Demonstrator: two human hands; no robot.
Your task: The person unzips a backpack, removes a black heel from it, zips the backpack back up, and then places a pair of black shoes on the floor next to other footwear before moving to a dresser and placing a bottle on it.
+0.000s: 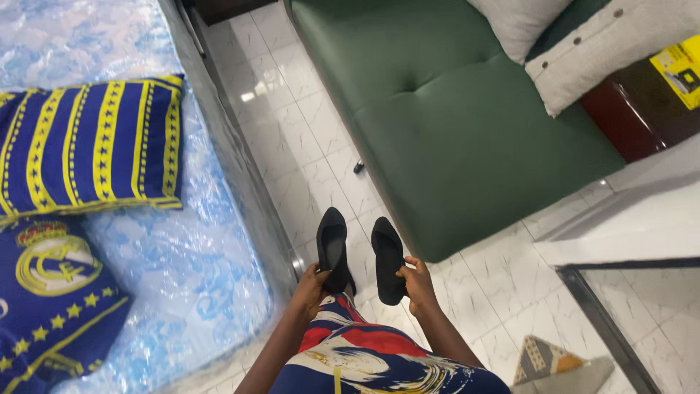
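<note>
Head view shows left hand [312,286] and right hand [418,283] each with fingers closed around one black flat shoe, left shoe [332,246] and right shoe [387,257], long axes pointing away toward the green sofa [452,124].

Both arms bare, no sleeves, no rings or watch visible. Garment [364,357]: navy base, red, white and gold swirl print, loose drape below forearms.

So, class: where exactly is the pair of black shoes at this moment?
In the head view, low centre: the left shoe in the left hand, the right shoe in the right hand, above the white tiled floor.
</note>
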